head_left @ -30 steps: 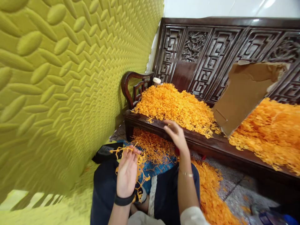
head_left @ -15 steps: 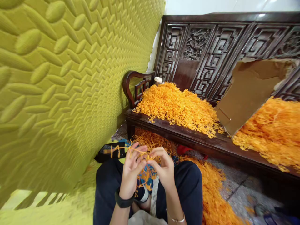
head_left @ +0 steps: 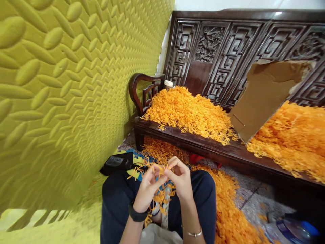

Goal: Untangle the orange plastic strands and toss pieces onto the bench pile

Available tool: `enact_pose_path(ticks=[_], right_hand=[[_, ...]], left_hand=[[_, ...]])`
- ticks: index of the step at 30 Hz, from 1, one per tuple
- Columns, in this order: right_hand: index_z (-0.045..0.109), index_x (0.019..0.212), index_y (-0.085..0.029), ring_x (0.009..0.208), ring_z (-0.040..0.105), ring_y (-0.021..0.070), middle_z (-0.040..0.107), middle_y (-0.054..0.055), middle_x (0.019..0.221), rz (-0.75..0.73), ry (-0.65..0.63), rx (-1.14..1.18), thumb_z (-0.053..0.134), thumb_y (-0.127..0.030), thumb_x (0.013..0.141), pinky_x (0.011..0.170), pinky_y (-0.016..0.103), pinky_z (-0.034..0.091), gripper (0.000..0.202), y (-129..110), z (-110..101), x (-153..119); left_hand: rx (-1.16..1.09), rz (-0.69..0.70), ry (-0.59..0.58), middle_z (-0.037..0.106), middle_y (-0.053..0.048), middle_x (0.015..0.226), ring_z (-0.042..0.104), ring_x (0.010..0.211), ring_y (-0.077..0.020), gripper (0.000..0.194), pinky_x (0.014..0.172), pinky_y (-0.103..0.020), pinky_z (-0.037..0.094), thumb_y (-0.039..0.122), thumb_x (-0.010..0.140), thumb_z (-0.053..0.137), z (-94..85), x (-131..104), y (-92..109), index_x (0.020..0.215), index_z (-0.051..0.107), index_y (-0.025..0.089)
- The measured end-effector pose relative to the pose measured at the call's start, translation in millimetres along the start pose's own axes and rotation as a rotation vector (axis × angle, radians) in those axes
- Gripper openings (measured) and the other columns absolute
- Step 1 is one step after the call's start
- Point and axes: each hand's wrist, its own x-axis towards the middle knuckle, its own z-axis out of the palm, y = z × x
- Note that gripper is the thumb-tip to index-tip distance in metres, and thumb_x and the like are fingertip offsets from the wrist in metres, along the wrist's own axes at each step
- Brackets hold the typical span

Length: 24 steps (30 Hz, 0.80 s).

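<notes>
My left hand (head_left: 149,185), with a dark band at the wrist, pinches a thin, branching orange strand (head_left: 160,196). The fingers of my right hand (head_left: 180,177) are closed on the same strand, close to the left fingertips. Loose ends stick out to the left of the hands, and more tangled pieces hang down between my knees. What the strand is made for I cannot tell. The fingers partly hide the spot where both hands meet.
A dark carved wooden bench (head_left: 177,138) bears a heap of small orange pieces (head_left: 190,112), a cardboard sheet (head_left: 264,95) and another orange pile (head_left: 291,139). More orange strands (head_left: 228,210) cover the floor. A black bag (head_left: 117,162), a bottle (head_left: 291,230) and a yellow foam mat wall (head_left: 76,101) are nearby.
My left fingers have gone from spread to pinched together, and both hands have come closer. The strand end that stretched left now sits nearer the hands. The view has shifted slightly.
</notes>
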Motion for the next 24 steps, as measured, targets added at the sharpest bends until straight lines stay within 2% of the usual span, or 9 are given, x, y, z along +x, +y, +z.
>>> enact_pose_path(ticks=[3,6,9,14,18,24], right_hand=[[0.053,0.067,-0.018,0.054,0.043,0.0078,0.046,-0.003,0.07,0.04,0.04,0.037,0.068,-0.026,0.074,0.047,0.021,0.034,0.018,6,-1,-1],[0.053,0.067,-0.017,0.064,0.047,0.0107,0.047,-0.001,0.071,-0.075,0.165,-0.084,0.066,-0.024,0.075,0.057,0.023,0.038,0.017,8,0,-3],[0.052,0.069,-0.017,0.068,0.046,0.0112,0.046,-0.001,0.072,-0.168,0.307,-0.183,0.062,-0.021,0.079,0.06,0.023,0.038,0.015,6,1,-5],[0.05,0.069,-0.017,0.068,0.045,0.011,0.045,-0.001,0.073,-0.272,0.504,-0.319,0.059,-0.02,0.081,0.06,0.023,0.037,0.015,1,3,-5],[0.05,0.07,-0.017,0.068,0.045,0.0106,0.046,-0.001,0.075,-0.312,0.547,-0.342,0.058,-0.019,0.082,0.06,0.023,0.038,0.015,-4,4,-4],[0.05,0.072,-0.017,0.07,0.045,0.0107,0.046,0.0,0.076,-0.311,0.582,-0.338,0.059,-0.019,0.082,0.06,0.023,0.038,0.014,-10,3,-4]], left_hand=[[-0.079,-0.076,0.014,0.058,0.004,0.063,0.054,0.058,-0.009,0.022,0.062,-0.021,0.045,0.03,0.072,0.073,5.8,1,-4,0.08,0.056,0.018],[-0.146,-0.085,0.077,0.055,0.006,0.056,0.048,0.049,-0.006,0.026,0.052,-0.017,0.04,0.036,0.072,0.072,13.5,1,-8,0.078,0.055,0.017],[-0.17,-0.115,0.079,0.051,0.007,0.053,0.042,0.044,-0.0038,0.028,0.044,-0.015,0.032,0.038,0.073,0.071,22.3,1,-9,0.075,0.053,0.017],[-0.106,-0.083,0.088,0.048,0.007,0.055,0.044,0.051,-0.0049,0.03,0.051,-0.015,0.036,0.039,0.071,0.072,35.0,-2,-5,0.073,0.052,0.017],[-0.026,-0.038,0.055,0.047,0.007,0.057,0.043,0.052,-0.0057,0.028,0.052,-0.017,0.036,0.039,0.074,0.069,39.9,-5,0,0.072,0.051,0.018],[0.022,0.01,0.118,0.046,0.007,0.057,0.043,0.053,-0.0068,0.025,0.053,-0.018,0.038,0.037,0.074,0.069,43.0,-8,5,0.074,0.052,0.018]])
